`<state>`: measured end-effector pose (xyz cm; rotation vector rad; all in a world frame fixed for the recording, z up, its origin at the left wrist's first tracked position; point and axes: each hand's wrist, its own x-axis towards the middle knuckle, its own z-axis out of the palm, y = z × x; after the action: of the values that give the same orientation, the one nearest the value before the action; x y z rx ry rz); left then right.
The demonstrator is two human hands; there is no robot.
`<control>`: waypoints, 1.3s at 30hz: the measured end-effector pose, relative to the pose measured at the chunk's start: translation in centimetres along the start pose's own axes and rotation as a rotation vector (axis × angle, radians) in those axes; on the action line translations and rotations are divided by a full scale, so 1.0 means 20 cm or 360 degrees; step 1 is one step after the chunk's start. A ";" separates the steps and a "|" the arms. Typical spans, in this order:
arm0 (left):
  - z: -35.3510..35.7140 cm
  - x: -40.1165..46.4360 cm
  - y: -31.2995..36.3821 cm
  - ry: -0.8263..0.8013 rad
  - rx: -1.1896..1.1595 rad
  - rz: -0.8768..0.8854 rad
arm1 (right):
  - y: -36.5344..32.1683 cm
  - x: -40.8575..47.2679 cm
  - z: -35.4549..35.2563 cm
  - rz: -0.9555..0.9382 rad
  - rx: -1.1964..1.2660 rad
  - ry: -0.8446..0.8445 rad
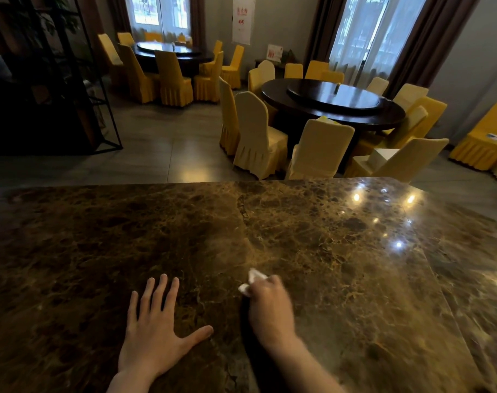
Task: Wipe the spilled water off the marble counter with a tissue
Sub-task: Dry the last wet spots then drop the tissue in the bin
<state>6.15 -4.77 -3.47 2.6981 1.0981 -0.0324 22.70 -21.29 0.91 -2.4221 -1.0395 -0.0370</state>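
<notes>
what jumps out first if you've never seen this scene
The glossy brown veined marble counter fills the foreground, with ceiling lights glinting at its far right. On it the left hand lies flat with fingers spread, while the right hand grips a crumpled white tissue. Beyond, yellow-covered chairs ring a dark round dining table.

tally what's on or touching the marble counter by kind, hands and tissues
hands: 2, the left hand flat with fingers spread, the right hand closed on the tissue
tissues: 1, a white crumpled tissue at the right hand's fingertips
total: 3, all on the marble counter
</notes>
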 end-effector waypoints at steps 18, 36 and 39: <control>0.00 0.00 0.01 -0.0015 -0.0011 -0.0004 | 0.19 0.04 -0.02 0.0274 -0.0011 0.0130; 0.00 0.00 0.01 0.0008 0.0000 0.0002 | 0.31 -0.09 -0.15 0.0381 -0.0188 0.0161; 0.00 0.00 0.01 -0.0006 0.0008 0.0007 | 0.13 -0.18 -0.04 0.0091 -0.0008 0.0043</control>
<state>6.19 -4.89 -3.39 2.7038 1.0929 -0.0393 22.04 -25.56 -0.34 -2.4481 -0.9587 -0.0530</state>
